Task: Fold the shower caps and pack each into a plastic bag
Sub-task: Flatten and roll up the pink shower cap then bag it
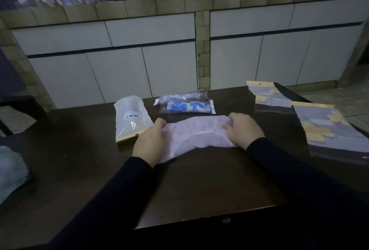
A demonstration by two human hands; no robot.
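Note:
A pale pink shower cap (pixel 196 135) lies bunched into a long band on the dark table (pixel 199 186) in front of me. My left hand (pixel 150 143) grips its left end with curled fingers. My right hand (pixel 244 130) grips its right end, fingers curled into the fabric. Behind the cap lie two packed bags, one with a blue-and-white cap (pixel 188 107) and one with a pale patterned cap (pixel 182 96). A white bag with a barcode label (pixel 131 119) lies to the left. Two empty flower-printed plastic bags (pixel 272 98) (pixel 331 130) lie at the right.
A light blue-grey bundle of fabric (pixel 12 172) sits at the table's left edge. White cabinet doors (pixel 119 70) under a tiled counter stand beyond the table. The tiled floor (pixel 343 98) shows past the table's right corner.

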